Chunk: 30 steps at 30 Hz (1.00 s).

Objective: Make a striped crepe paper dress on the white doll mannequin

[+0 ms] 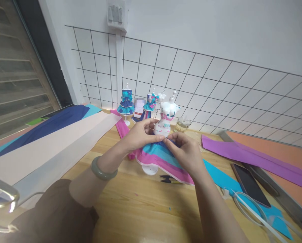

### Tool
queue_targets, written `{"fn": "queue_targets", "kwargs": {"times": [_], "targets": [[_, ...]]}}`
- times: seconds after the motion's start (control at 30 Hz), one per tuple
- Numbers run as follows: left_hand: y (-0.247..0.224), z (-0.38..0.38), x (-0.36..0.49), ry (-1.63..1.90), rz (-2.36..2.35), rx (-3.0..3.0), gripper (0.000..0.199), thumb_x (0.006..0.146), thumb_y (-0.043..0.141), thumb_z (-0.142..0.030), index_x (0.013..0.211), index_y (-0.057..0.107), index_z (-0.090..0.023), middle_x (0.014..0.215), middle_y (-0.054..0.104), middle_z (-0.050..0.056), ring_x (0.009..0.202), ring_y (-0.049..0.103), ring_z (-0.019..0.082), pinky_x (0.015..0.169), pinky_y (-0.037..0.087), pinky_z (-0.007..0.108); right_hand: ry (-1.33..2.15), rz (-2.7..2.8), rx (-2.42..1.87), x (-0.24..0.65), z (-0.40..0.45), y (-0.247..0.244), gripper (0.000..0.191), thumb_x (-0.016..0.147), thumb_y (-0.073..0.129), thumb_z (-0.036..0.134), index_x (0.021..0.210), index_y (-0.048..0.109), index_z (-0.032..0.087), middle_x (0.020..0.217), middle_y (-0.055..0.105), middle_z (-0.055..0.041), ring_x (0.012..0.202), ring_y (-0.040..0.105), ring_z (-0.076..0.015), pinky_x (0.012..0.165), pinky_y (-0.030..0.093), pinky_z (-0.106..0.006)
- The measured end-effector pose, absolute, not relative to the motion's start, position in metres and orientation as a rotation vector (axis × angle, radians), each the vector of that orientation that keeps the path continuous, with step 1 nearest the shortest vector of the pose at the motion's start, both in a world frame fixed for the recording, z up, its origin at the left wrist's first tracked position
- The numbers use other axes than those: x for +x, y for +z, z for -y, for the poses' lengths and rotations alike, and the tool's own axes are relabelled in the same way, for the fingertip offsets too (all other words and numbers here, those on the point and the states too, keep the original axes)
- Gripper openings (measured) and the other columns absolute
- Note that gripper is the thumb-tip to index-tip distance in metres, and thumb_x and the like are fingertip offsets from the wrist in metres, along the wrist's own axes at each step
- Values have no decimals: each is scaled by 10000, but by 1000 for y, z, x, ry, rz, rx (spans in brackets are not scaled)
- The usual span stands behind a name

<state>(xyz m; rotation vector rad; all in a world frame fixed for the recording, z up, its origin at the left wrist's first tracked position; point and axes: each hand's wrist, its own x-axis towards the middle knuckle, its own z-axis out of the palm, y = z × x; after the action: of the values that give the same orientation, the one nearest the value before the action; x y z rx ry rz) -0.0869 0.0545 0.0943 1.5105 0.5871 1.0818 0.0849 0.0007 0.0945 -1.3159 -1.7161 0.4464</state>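
A small white dress form (pixel 165 126) stands upright on a round white base (pixel 150 169), with colored specks on its torso. Around its waist hangs a layered skirt (pixel 159 153) of dark blue, light blue, purple and pink fabric. My left hand (pixel 143 135) curls behind the form's left side, its thumb on the skirt's waist edge. On the front right, my right hand (pixel 185 148) pinches the same top edge between thumb and forefinger. Both hands are closed on the fabric, their fingertips nearly meeting. Part of the waist is hidden behind the fingers.
Dressed miniature forms (pixel 126 101) stand at the back near a glass of liquid (pixel 182 125). Snips (pixel 168 179) lie below the skirt. To the right are a phone (pixel 250 185), a coiled cable (pixel 249 207) and purple fabric (pixel 242 153); long fabric pieces (pixel 52 135) cover the left.
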Motion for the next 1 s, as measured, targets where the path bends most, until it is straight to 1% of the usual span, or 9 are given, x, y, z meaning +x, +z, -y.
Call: {"fn": "queue_targets", "kwargs": {"times": [0.17,0.3,0.37,0.47,0.57,0.67,0.73,0.9,1.0], "targets": [[91,-55,-85,1091,-648,1516,623,598,797,-245,1145,515,-147,1072,649,119,1030,604,240,861,489,372,526,1707,-1348,83,-2,93,243,798,602,418,756,589,180,700,635,-32,584,540,-143,514,415,-260],[91,-55,-86,1092,-657,1508,530,631,771,-233,1100,539,-144,1045,662,118,993,624,231,847,496,368,508,1747,-1356,84,-3,93,232,811,592,413,778,585,184,724,633,-30,611,548,-149,531,423,-266],[92,-55,-86,1093,-677,1494,483,643,762,-232,1068,552,-141,1027,670,117,966,634,223,828,501,360,415,1789,-1326,85,-2,96,192,820,594,381,821,596,189,781,637,-33,678,572,-163,593,450,-284],[95,-56,-88,1108,-724,1439,441,637,764,-240,1017,567,-135,988,683,114,918,647,214,786,512,346,159,1860,-1172,86,3,103,155,829,599,326,927,588,206,947,620,-55,881,579,-199,766,467,-342],[96,-60,-90,1155,-735,1355,409,622,772,-253,963,581,-134,948,693,98,859,655,194,748,519,322,-112,1993,-1019,83,14,111,240,813,626,339,1002,566,204,1021,579,-86,990,530,-231,840,437,-385],[96,-65,-93,1205,-769,1271,371,606,777,-255,901,591,-128,867,696,72,754,650,153,691,514,277,-284,2194,-956,74,23,114,382,783,645,430,1051,553,174,978,568,-104,892,516,-235,757,438,-378],[96,-68,-94,1228,-815,1228,352,596,780,-251,870,597,-126,803,688,51,686,633,126,646,501,250,-404,2273,-948,67,25,112,376,801,619,440,1037,556,155,919,575,-102,818,501,-227,697,423,-366],[98,-69,-93,1258,-874,1173,330,582,779,-234,839,605,-121,741,668,32,638,607,105,605,481,229,-735,2277,-935,58,17,99,114,874,502,171,952,577,137,756,573,-63,692,465,-186,607,359,-318],[98,-69,-94,1263,-875,1179,342,579,781,-241,845,604,-121,769,675,44,678,622,126,636,494,253,-824,2253,-855,59,15,93,158,869,455,69,893,587,152,656,535,-24,617,429,-158,560,315,-297]]}}
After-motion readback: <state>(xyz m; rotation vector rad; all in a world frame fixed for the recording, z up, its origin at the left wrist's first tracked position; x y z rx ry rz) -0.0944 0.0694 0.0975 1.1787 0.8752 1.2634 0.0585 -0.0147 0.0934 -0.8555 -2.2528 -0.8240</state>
